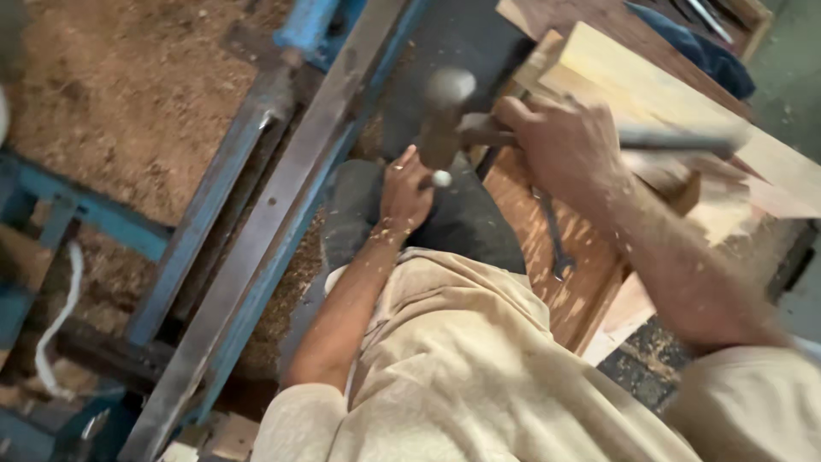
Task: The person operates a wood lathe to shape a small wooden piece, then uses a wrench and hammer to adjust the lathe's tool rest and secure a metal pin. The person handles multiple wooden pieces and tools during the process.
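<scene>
My right hand grips the handle of a hammer, whose blurred metal head hangs just above my left hand. My left hand pinches a small pale round-ended piece, held upright below the hammer head. Both hands are over a dark block in front of my beige-clad body. Sawdust clings to my forearms.
A blue metal machine frame with long grey rails runs diagonally at left, over a sawdust-covered floor. Pale wooden planks lie at upper right on a reddish board with a spanner on it. A white cord hangs at far left.
</scene>
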